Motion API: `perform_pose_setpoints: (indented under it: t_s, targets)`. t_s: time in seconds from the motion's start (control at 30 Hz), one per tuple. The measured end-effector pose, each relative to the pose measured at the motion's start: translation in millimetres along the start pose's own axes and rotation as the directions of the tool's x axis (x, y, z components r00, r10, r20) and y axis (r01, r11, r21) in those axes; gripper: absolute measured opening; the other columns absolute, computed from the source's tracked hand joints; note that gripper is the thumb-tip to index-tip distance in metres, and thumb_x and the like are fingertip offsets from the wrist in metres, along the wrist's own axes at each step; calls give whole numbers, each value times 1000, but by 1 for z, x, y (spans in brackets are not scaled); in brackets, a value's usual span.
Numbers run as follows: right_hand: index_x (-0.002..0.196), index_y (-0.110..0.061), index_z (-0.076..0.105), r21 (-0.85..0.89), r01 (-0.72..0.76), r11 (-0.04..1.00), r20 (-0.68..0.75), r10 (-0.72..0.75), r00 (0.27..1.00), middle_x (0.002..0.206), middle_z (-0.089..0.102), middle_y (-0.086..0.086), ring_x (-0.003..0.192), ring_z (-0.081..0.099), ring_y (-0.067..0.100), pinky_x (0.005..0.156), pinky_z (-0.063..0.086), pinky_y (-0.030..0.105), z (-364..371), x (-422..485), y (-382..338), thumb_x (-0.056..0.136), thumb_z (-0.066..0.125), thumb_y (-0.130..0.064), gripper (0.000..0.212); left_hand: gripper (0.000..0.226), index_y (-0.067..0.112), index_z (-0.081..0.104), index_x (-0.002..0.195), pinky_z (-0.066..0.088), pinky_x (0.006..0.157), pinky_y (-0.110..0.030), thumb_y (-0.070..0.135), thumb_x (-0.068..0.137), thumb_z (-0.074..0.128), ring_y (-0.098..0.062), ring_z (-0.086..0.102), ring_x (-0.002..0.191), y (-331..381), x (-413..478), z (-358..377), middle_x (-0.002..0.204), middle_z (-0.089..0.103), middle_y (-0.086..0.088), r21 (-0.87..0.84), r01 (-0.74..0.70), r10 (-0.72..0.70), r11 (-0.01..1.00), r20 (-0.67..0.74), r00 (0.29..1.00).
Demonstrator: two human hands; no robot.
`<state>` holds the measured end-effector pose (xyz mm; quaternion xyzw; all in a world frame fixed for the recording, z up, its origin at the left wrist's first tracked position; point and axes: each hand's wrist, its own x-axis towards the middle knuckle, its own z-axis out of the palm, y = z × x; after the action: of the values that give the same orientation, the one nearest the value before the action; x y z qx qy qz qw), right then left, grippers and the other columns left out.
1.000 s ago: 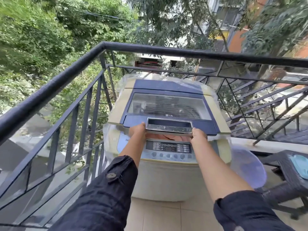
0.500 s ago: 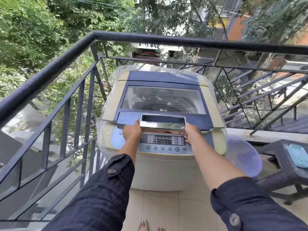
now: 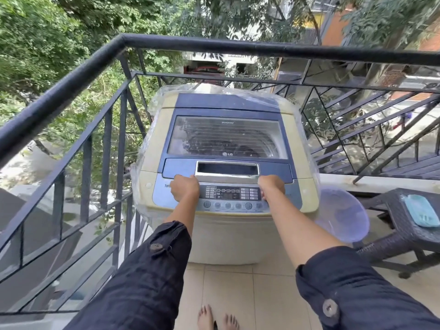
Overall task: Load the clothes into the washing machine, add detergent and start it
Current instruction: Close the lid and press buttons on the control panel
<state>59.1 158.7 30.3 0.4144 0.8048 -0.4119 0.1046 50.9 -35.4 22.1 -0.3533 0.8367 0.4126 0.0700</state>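
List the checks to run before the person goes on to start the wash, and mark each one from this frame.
1. Lid shut flat on the washing machine: ok, no gap shows at its front edge.
2. Clothes in the drum: cannot tell; only dark shapes show through the lid window.
3. Detergent added: cannot tell, none is in view.
4. Hands placed: ok; left hand and right hand rest at the front corners of the lid handle, just above the control panel.
5. Panel buttons reachable: ok, the button row is uncovered between the two hands.
6. Power on: cannot tell, the display is too small to read.
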Motion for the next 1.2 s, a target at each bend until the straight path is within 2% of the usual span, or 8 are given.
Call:
perform_pose_setpoints:
  t_s: [0.07,0.2,0.33,0.5,0.63,0.73,0.87,1.2]
  targets:
    - [90,-4,63,27,10,1000,2,-10,1000,92,67,13,78,63,27,76,57,35,-1,0,3,87,48,-16,19,40,-6,51,119,45,89,-40,25,94,51,-39,54,114,-2,-1,2,125,55,-24,-9,-11,11,1000,-7,1000]
    - [81,-1,59,102,14,995,-9,-13,1000,63,57,8,67,60,27,78,59,39,-5,5,13,85,46,-8,16,32,-2,63,102,41,74,-32,26,90,53,-36,60,99,-7,0,9,111,65,-19,-107,-53,48,993,-41,998]
    - [83,-7,65,210,72,975,-43,-65,997,76,69,13,72,67,30,78,59,44,-4,11,26,84,47,-11,19,19,10,59,88,39,74,-30,29,90,58,-27,61,94,-12,-16,17,99,66,-8,-162,-163,146,973,-110,983]
    - [92,-12,67,308,212,928,-194,-156,968,92,72,12,79,65,25,66,45,28,-7,7,43,91,44,-13,24,15,18,62,94,34,95,-40,31,89,59,-24,59,103,-20,-26,27,103,68,-2,-114,-249,223,962,-200,954]
    - [92,-9,67,354,333,874,-313,-224,923,91,72,14,81,67,26,70,51,27,-5,2,48,91,45,-7,21,14,22,64,94,33,93,-41,34,89,59,-23,60,100,-23,-28,35,101,68,-1,-71,-306,282,950,-232,931]
    - [91,-7,67,402,383,832,-383,-227,895,89,72,17,75,64,24,56,43,9,-4,1,52,89,45,-4,22,16,22,66,98,34,91,-38,34,89,58,-22,61,98,-25,-30,36,102,67,0,-42,-351,328,936,-265,907]
    - [92,-3,68,388,419,821,-479,-210,853,93,72,12,76,60,16,59,37,-4,-8,-9,60,88,46,1,23,21,20,65,107,33,94,-36,30,93,53,-23,56,105,-28,-32,31,114,63,-2,-18,-400,378,916,-294,878]
    - [106,-4,59,396,476,786,-606,-166,778,98,71,9,91,66,20,77,43,15,7,-24,87,79,31,14,43,21,15,66,106,34,91,-31,21,94,51,-20,58,94,-36,-21,37,106,67,-2,-55,-577,532,815,-327,781]
